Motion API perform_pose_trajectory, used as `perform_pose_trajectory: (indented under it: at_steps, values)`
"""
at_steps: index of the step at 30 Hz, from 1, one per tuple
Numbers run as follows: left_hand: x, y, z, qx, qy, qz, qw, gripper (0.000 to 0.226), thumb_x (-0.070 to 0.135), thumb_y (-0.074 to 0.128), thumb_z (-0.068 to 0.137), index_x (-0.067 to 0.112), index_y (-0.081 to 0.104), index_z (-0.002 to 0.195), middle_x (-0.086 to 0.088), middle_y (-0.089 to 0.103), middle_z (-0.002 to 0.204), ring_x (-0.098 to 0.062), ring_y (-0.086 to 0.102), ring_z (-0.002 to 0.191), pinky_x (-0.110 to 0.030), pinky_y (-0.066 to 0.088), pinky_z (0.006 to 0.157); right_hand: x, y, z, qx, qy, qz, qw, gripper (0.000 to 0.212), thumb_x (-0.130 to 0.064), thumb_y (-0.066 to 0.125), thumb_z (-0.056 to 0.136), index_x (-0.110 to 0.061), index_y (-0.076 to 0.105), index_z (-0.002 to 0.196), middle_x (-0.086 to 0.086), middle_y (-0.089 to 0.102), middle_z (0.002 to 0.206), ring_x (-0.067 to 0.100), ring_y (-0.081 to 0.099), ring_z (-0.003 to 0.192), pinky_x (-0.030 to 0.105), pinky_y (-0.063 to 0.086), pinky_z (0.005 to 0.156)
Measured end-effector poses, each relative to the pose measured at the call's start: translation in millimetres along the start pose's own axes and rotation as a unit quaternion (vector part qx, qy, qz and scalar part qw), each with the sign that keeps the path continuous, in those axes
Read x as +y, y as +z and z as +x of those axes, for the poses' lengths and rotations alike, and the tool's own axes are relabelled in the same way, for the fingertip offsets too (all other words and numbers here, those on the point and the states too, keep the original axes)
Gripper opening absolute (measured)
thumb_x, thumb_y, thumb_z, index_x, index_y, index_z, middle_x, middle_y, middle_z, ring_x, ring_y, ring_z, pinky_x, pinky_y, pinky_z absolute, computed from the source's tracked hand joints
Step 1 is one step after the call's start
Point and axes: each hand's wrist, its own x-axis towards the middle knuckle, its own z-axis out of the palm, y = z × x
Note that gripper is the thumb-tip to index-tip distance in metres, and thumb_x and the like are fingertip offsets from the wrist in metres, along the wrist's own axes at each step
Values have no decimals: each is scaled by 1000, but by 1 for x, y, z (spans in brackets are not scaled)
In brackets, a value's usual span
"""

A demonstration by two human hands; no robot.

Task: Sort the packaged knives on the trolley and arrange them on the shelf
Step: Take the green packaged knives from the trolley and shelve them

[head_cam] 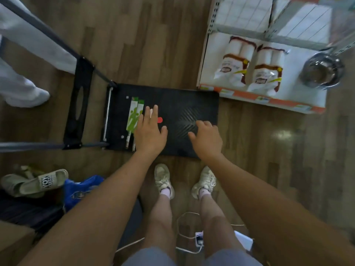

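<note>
A black flat trolley (192, 100) lies on the wooden floor in front of me. Two packaged knives with green-and-white cards (134, 117) lie side by side at its left end. Another package with a red part (159, 120) shows just past my left hand (149, 131), which hovers over it, fingers spread, holding nothing. Most of that package is hidden by the hand. My right hand (206, 137) hangs over the bare right half of the trolley, fingers loosely curled and empty. The shelf (269, 98) stands at the upper right.
The lowest shelf board holds two white roll packs (251, 68) and a steel bowl (322, 71). Another person's white-clad legs (21, 87) stand at the left by the trolley handle (76, 110). Sandals (36, 182), a blue bag (80, 191) and a charging cable lie near my feet.
</note>
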Motion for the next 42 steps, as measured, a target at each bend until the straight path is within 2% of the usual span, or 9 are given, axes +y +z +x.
perform_pose_trajectory:
  at_steps: [8, 14, 21, 27, 30, 36, 39, 42]
  values:
    - [-103, 69, 56, -36, -25, 37, 998, 65, 31, 47, 93, 20, 14, 148, -4, 18, 155, -27, 18, 140, -49, 29, 108, -23, 123, 55, -23, 4, 25, 999, 36, -31, 49, 93, -12, 49, 124, 8, 51, 124, 27, 47, 113, 34, 40, 76]
    - [-172, 114, 92, -48, -52, 45, 997, 64, 33, 46, 93, 20, 14, 147, -2, 16, 156, -27, 14, 141, -49, 24, 109, -37, 210, 89, -81, -20, -24, 996, 34, -31, 50, 93, -12, 50, 121, 7, 54, 118, 26, 50, 109, 32, 38, 71]
    - [-236, 173, 141, -30, -53, 74, 995, 62, 35, 49, 91, 19, 22, 144, -1, 30, 149, -27, 26, 133, -43, 29, 103, -53, 302, 139, -83, -73, -15, 994, 48, -30, 54, 91, -13, 38, 133, 6, 46, 128, 24, 46, 116, 36, 45, 81]
    - [-277, 229, 164, -40, -103, 43, 993, 72, 35, 51, 92, 16, 9, 147, -3, 22, 152, -29, 25, 133, -43, 30, 103, -46, 370, 179, -63, -6, 61, 996, 67, -32, 60, 88, -10, 26, 141, 8, 37, 138, 27, 42, 123, 35, 40, 91]
    - [-292, 252, 167, -45, -118, 27, 992, 74, 34, 52, 92, 16, 6, 148, -5, 21, 153, -31, 28, 131, -43, 33, 101, -40, 394, 189, -66, -3, 64, 996, 70, -33, 61, 86, -11, 24, 142, 9, 39, 135, 27, 44, 122, 35, 39, 91]
    - [-310, 286, 167, -41, -124, -7, 991, 66, 26, 53, 92, 12, 17, 145, -9, 29, 148, -29, 32, 132, -41, 34, 104, -42, 424, 204, -55, -6, 59, 997, 58, -32, 63, 85, -11, 34, 132, 7, 45, 127, 27, 49, 114, 31, 37, 77]
    - [-313, 293, 170, -9, -118, 27, 993, 58, 25, 52, 92, 12, 25, 142, -9, 34, 142, -28, 37, 127, -39, 37, 99, -44, 428, 216, -38, -2, 67, 997, 50, -27, 63, 85, -9, 38, 125, 8, 45, 126, 28, 49, 113, 35, 40, 81]
    - [-310, 294, 178, 8, -120, 12, 993, 47, 21, 52, 92, 9, 35, 134, -11, 38, 136, -29, 42, 121, -38, 40, 93, -45, 428, 227, -40, 16, 89, 995, 42, -17, 62, 86, -7, 39, 120, 11, 50, 124, 30, 51, 113, 33, 37, 80]
